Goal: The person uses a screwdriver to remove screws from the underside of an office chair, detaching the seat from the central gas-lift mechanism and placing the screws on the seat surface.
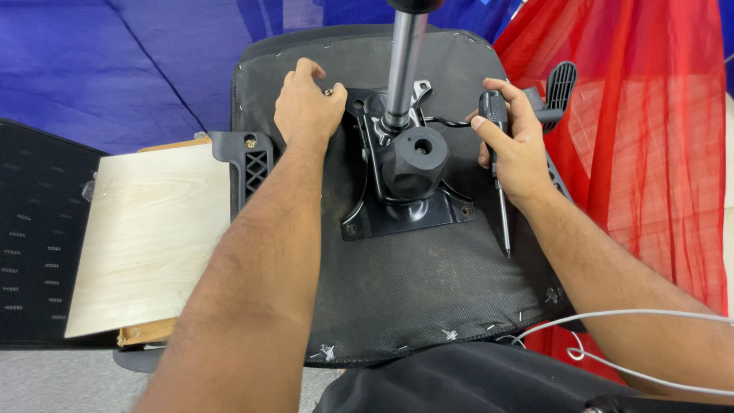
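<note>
Bolt (328, 92) pinched in your left hand (307, 107) fingertips near the seat underside (428, 283) far edge may drop, because your right hand (514, 149) fingers only wrap the screwdriver (498, 164).

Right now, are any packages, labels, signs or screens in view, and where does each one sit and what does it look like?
None: no package, label, sign or screen shows.
What is there instead: an upturned black chair seat with a black metal mechanism plate and a steel column.
The left hand rests by a small brass-coloured bolt; the right hand holds a screwdriver.
A pale wooden board lies to the left.
</note>
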